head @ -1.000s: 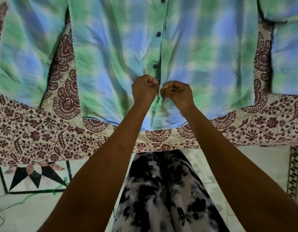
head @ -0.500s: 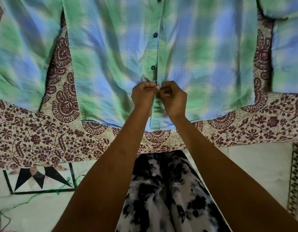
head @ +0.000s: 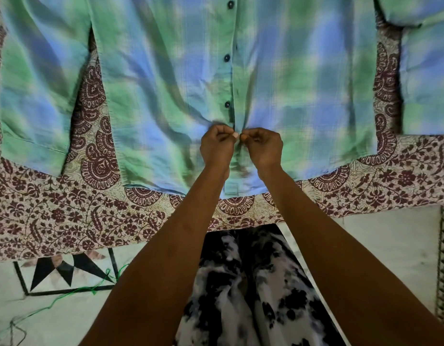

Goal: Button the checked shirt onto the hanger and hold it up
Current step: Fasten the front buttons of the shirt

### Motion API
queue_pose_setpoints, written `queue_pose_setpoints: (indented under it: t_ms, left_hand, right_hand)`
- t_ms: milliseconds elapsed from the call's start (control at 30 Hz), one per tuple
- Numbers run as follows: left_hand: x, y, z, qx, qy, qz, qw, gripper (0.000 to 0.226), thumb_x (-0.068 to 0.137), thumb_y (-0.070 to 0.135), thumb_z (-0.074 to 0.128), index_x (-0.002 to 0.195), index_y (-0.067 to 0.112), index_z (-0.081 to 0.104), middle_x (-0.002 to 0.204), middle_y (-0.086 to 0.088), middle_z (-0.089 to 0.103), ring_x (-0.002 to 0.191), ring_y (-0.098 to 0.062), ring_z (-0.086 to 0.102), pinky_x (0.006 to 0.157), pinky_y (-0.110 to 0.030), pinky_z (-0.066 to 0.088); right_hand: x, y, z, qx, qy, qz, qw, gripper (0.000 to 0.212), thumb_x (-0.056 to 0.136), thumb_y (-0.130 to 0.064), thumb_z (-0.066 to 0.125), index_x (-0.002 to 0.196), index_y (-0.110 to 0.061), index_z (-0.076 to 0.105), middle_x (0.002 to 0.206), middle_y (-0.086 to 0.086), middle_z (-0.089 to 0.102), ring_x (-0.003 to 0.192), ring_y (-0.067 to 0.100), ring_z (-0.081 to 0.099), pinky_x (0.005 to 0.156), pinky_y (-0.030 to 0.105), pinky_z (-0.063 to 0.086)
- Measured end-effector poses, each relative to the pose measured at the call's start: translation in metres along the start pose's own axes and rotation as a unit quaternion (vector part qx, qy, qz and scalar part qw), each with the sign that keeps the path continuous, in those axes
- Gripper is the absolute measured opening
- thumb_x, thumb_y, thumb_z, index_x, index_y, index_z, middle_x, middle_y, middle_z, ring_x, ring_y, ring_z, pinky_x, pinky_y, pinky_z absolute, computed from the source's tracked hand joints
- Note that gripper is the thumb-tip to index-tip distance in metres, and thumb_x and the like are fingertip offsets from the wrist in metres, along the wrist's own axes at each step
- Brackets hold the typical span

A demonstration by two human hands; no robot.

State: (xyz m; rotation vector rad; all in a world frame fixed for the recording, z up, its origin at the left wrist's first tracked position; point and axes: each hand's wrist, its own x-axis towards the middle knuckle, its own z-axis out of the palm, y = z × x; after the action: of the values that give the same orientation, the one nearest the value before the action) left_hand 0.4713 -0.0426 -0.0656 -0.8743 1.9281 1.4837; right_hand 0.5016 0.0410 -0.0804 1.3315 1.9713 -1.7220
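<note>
The green and blue checked shirt (head: 303, 78) lies flat, front up, on a patterned bedspread, hem toward me. Three dark buttons (head: 227, 57) run fastened down its placket. Just below the lowest of them, my left hand (head: 217, 144) pinches the left edge of the placket. My right hand (head: 263, 146) pinches the right edge, fingertips almost touching the left hand's. Whatever is between the fingertips is hidden. No hanger is in view.
The maroon-patterned bedspread (head: 66, 216) hangs over the bed's near edge. The shirt's sleeves lie at far left (head: 33, 96) and far right (head: 428, 83). Below are a tiled floor with a green thread (head: 73, 294) and my black-and-white printed garment (head: 250, 295).
Both hands have slid a little up the placket toward the lowest fastened button. From side-by-side fists they have closed into a fingertip pinch at the placket edges.
</note>
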Motion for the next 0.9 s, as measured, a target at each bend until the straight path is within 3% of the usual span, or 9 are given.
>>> queue_pose_setpoints:
  t_ms: [133,233,300,367,500,600,700,800,900]
  left_hand:
    - [0.003,0.005,-0.002,-0.007,-0.007,-0.018,1.0,0.028,0.077,-0.003,0.065,0.065,0.019,0.052,0.064,-0.001,0.056,0.055,-0.011,0.048,0.056,-0.023,0.041]
    - [0.006,0.006,-0.006,0.132,0.025,0.054,0.99,0.024,0.077,0.008,0.067,0.068,0.022,0.048,0.073,0.0,0.061,0.069,-0.018,0.056,0.066,-0.028,0.045]
    - [0.005,0.006,-0.009,0.25,0.039,0.128,0.959,0.02,0.08,0.013,0.063,0.076,0.021,0.045,0.079,-0.002,0.066,0.076,-0.022,0.06,0.066,-0.03,0.045]
    - [0.004,0.009,-0.011,0.279,0.029,0.169,0.945,0.02,0.08,0.012,0.062,0.079,0.02,0.044,0.074,-0.001,0.063,0.076,-0.023,0.061,0.064,-0.029,0.044]
    - [0.014,0.016,-0.019,0.315,0.014,0.173,0.933,0.023,0.078,0.011,0.065,0.073,0.019,0.044,0.068,0.004,0.057,0.075,-0.024,0.063,0.062,-0.027,0.044]
    - [0.019,0.019,-0.025,0.353,0.003,0.156,0.923,0.029,0.076,0.017,0.068,0.063,0.023,0.043,0.073,0.003,0.063,0.078,-0.023,0.064,0.063,-0.026,0.045]
    - [0.022,0.025,-0.03,0.34,-0.004,0.164,0.926,0.029,0.073,0.014,0.07,0.06,0.024,0.046,0.066,0.006,0.057,0.072,-0.019,0.06,0.061,-0.023,0.04]
    - [0.03,0.037,-0.032,0.263,-0.008,0.206,0.943,0.02,0.073,0.008,0.07,0.068,0.02,0.055,0.062,0.009,0.054,0.064,-0.011,0.055,0.062,-0.024,0.043]
    - [0.04,0.054,-0.028,0.245,-0.018,0.256,0.935,0.011,0.077,0.002,0.062,0.082,0.01,0.066,0.073,0.002,0.068,0.067,-0.006,0.06,0.067,-0.011,0.046]
  right_hand:
    - [0.004,-0.005,-0.005,0.037,-0.036,0.057,0.997,0.008,0.08,0.006,0.063,0.085,0.004,0.069,0.062,0.002,0.063,0.057,0.012,0.058,0.068,0.025,0.053]
    - [0.007,-0.009,-0.009,0.02,-0.066,0.077,0.995,0.009,0.081,0.005,0.062,0.082,0.001,0.07,0.059,0.001,0.063,0.047,0.006,0.058,0.06,0.022,0.053]
    - [0.007,-0.01,-0.008,-0.02,-0.074,0.056,0.995,0.014,0.082,0.002,0.06,0.074,-0.005,0.069,0.059,0.005,0.062,0.053,0.012,0.058,0.065,0.029,0.054]
    - [0.009,-0.009,-0.007,-0.086,-0.056,0.004,0.995,0.012,0.082,-0.003,0.06,0.076,-0.006,0.07,0.067,0.011,0.065,0.067,0.022,0.061,0.078,0.038,0.056]
    - [0.01,-0.011,-0.001,-0.141,-0.044,-0.041,0.988,0.01,0.08,-0.008,0.061,0.081,-0.007,0.071,0.087,0.016,0.072,0.083,0.032,0.066,0.086,0.045,0.052]
    - [0.007,-0.018,0.002,-0.149,-0.032,-0.068,0.986,0.012,0.082,-0.007,0.058,0.083,-0.008,0.07,0.09,0.012,0.072,0.076,0.019,0.062,0.083,0.027,0.049]
    - [0.008,-0.027,0.001,-0.168,0.005,-0.104,0.98,0.014,0.084,-0.003,0.054,0.09,-0.002,0.067,0.092,0.011,0.071,0.076,0.012,0.057,0.067,0.009,0.037]
    - [0.014,-0.032,0.007,-0.143,0.003,-0.126,0.982,0.017,0.081,0.003,0.052,0.091,-0.002,0.065,0.083,0.007,0.068,0.069,0.007,0.055,0.063,0.006,0.04]
    - [0.019,-0.043,0.017,-0.164,-0.003,-0.151,0.975,0.02,0.078,-0.004,0.062,0.097,-0.007,0.061,0.076,-0.001,0.058,0.06,0.005,0.049,0.061,0.013,0.039]
